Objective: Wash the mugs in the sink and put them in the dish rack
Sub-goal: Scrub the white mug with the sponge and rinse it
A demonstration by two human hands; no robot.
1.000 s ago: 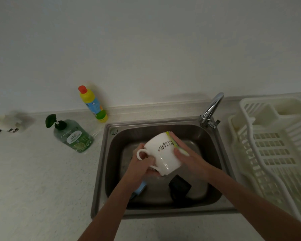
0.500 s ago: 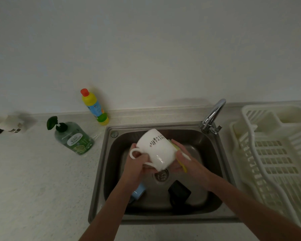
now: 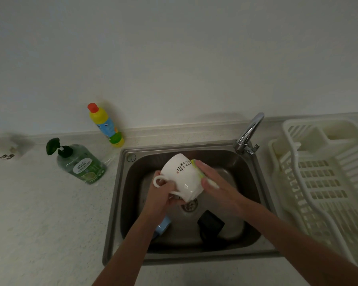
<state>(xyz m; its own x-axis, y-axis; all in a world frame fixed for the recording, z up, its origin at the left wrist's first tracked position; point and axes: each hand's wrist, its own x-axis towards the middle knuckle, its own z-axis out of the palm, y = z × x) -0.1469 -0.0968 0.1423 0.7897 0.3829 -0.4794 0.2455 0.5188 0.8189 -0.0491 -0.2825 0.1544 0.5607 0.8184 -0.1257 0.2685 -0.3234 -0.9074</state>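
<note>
A white mug with dark lettering is held tilted over the steel sink, its base pointing up and away. My left hand grips it by the rim, next to the handle. My right hand presses a yellow-green sponge against the mug's right side, fingers nearly straight and the thumb closed over the sponge. A light blue mug lies in the basin under my left forearm, mostly hidden. A black mug lies at the basin's front right. The cream dish rack stands to the right of the sink.
A chrome tap rises at the sink's back right corner. On the counter to the left stand a green pump bottle and a yellow bottle with a red cap. A white object lies at the far left edge.
The sponge hand has slid up along the mug's right side, and the mug has turned slightly in my left hand. The mugs in the basin have not moved.
</note>
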